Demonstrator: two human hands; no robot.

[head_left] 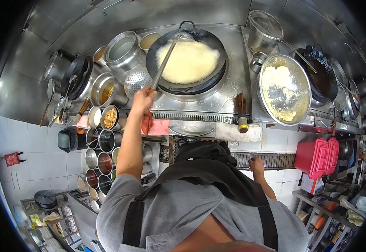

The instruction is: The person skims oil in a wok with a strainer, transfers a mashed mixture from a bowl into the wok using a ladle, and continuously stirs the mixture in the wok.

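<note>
My left hand [144, 101] is closed around the handle end of a long metal ladle [166, 63]. The ladle reaches across a large black wok [152, 65], and its bowl is at the far side, by the edge of the pale yellow, foamy liquid [187, 63] in the wok. Below my left hand, a red cloth [146, 124] lies at the stove's front edge. My right hand [256, 164] hangs low at my side, away from the stove, its fingers curled and nothing visible in them.
A perforated steel basin [307, 101] with pale yellow bits stands right of the wok. A bamboo brush [241, 111] stands by the front edge. Metal pots [122, 50] and seasoning containers [105, 163] crowd the left. Red bins [313, 157] sit at the lower right.
</note>
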